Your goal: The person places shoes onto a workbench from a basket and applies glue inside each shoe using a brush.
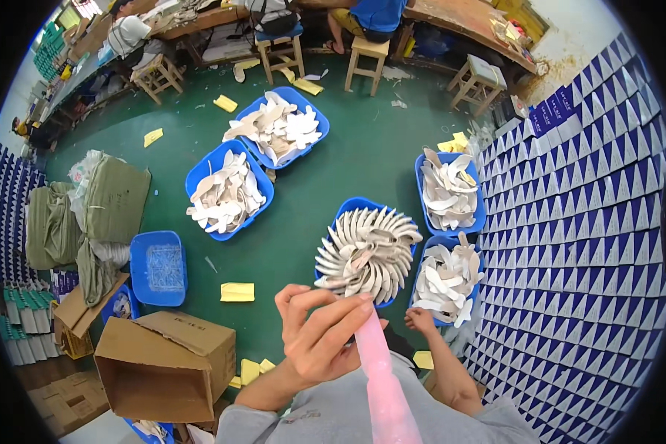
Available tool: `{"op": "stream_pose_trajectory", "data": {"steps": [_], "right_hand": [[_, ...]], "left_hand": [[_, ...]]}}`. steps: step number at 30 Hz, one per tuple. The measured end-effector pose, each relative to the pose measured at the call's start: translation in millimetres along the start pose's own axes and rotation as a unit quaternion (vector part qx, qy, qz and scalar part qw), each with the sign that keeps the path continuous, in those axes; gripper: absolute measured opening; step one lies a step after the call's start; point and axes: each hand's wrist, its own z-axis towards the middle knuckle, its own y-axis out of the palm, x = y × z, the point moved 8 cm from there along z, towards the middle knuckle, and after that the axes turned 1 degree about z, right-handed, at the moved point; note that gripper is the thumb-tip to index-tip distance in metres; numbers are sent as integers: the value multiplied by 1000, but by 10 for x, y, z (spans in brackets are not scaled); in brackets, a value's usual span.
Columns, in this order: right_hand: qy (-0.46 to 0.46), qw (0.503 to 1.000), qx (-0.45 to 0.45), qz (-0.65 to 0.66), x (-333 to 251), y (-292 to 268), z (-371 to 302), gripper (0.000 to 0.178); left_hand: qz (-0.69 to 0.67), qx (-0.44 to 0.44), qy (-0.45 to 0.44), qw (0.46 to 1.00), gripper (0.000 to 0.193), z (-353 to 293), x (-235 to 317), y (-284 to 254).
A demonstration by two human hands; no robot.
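My left hand is raised close in front of me. Its fingers wrap round the narrow end of a pink, see-through bottle-shaped thing, which runs down toward my chest. Lower and to the right, my right hand is closed with curled fingers beside a blue basket of loose white insoles. Whether it holds anything small, I cannot make out. Just beyond my left hand, a blue basket bears off-white insoles stacked in a neat spiral.
More blue baskets of insoles stand on the green floor. At the left are an open cardboard box, a blue bin and green sacks. Stacked white-and-purple boxes wall the right. People sit at benches far off.
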Motion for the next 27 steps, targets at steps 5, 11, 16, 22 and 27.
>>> {"op": "stream_pose_trajectory", "data": {"steps": [5,11,16,22,27], "right_hand": [[33,996,73,37,68,-300,-105,25],[80,985,101,119,729,-381,58,20],[-12,987,108,-122,637,-134,637,20],[24,988,111,-105,-850,16,1630,28],[-10,1000,-4,-2,-2946,-378,2511,22]], "left_hand": [[-18,-15,-1,1000,53,178,-207,176],[-49,-51,48,996,54,678,-374,595],[-40,-57,55,996,54,1295,-792,1084],[-59,-64,94,992,53,2508,-1303,1883],[-40,-64,89,993,52,3469,-1937,2325]]}}
